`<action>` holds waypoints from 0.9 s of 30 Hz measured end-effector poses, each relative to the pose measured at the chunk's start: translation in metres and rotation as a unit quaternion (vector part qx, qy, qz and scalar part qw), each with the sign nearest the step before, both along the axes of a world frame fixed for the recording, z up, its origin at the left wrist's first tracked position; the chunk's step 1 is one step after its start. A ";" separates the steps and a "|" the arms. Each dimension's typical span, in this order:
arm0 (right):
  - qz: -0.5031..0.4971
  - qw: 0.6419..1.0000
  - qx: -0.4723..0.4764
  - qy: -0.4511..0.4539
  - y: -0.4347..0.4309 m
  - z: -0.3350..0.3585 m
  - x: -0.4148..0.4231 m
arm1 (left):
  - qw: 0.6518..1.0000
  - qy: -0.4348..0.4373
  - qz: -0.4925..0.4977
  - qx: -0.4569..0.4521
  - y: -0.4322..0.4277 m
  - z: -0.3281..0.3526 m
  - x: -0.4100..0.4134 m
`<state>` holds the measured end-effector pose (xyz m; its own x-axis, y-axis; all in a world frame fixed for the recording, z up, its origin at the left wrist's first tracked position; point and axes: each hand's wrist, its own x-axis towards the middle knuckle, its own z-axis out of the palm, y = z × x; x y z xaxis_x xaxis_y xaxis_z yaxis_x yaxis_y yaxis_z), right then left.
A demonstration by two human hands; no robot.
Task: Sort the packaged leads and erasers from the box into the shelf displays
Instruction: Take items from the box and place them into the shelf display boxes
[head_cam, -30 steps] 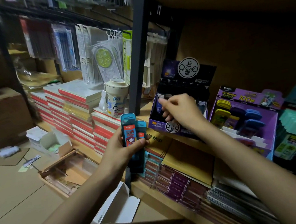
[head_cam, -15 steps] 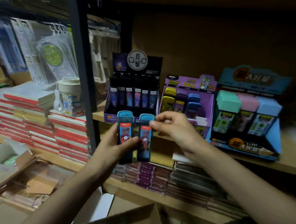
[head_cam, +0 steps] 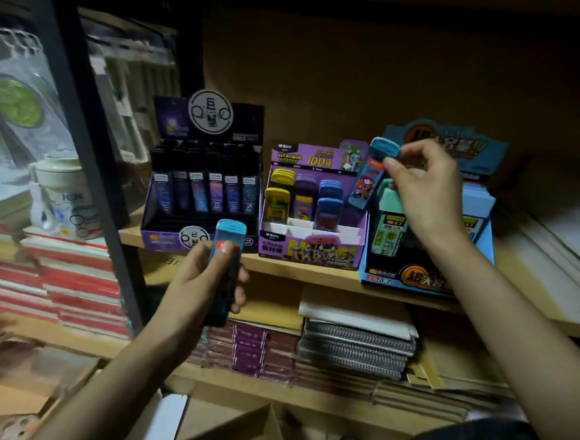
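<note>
our left hand (head_cam: 202, 287) wraps a slim plastic lead case (head_cam: 228, 239) with a rounded blue cap, the thumb pressed over its red label and the fingers curled round its dark body, in front of the wooden shelf (head_cam: 320, 275). our right hand (head_cam: 423, 190) pinches a second blue-capped case (head_cam: 368, 180) near its top between thumb and fingertips, the other fingers bent. it hangs tilted over the right edge of the purple cardboard display (head_cam: 314, 250), just beside the blue cardboard display (head_cam: 423, 279). the purple one holds glossy yellow, purple and blue cases in white-divided slots, the blue one flat mint and pale blue packs. to their left a dark tiered display (head_cam: 207, 181) carries a row of tall narrow black boxes. wire-bound notebooks (head_cam: 356, 349) lie stacked on the level below, and a brown cardboard box (head_cam: 228, 433) flap shows at the bottom edge
</note>
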<state>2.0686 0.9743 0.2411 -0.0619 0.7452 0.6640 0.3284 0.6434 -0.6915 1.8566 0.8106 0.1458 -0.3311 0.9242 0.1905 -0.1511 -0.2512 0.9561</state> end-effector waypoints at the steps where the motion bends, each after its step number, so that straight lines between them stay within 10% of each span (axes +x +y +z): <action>1: -0.002 1.000 0.012 -0.014 0.002 -0.002 -0.002 | 1.000 -0.005 -0.006 -0.004 0.000 -0.001 0.001; 13: -0.118 0.915 0.164 -0.351 0.015 -0.017 -0.004 | 0.991 0.112 0.034 0.058 0.001 0.022 0.016; 27: -0.051 0.979 0.042 -0.192 0.017 -0.020 0.059 | 0.949 0.282 -0.063 0.125 0.110 0.126 0.070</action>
